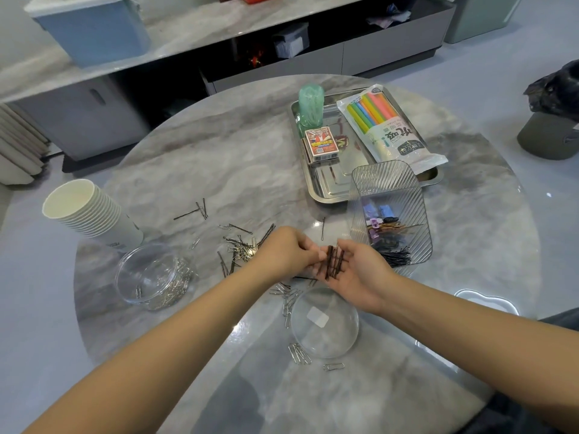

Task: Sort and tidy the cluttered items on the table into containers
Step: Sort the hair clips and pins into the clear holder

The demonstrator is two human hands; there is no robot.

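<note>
Gathering bobby pins is the step I judge to be in hand: my right hand [354,277] lies palm up, its fingers relaxed and nearly straight, with a small bundle of dark bobby pins [333,263] resting across them, while my left hand [286,250] meets it with fingers curled, pinching at the ends of those pins, though I cannot tell how firmly. Next, I reckon, the bundle should go into the ribbed clear bin [390,211] just beside the right hand, where more dark pins and a few clips already lie at the near end; that calls for tilting the palm over its rim without scattering anything. More pins, mixed with paper clips [241,249], lie on the tabletop [194,158] just left of the left hand, so the sorting looks well short of done. A round clear dish [153,275] holding paper clips sits further left, and a clear lid [324,322] lies under my right wrist with loose clips around it. Open room lies behind the pile; the steel tray [332,195] touches or nearly touches the bin's far side, and the stack of paper cups [91,211] crowds the left
</note>
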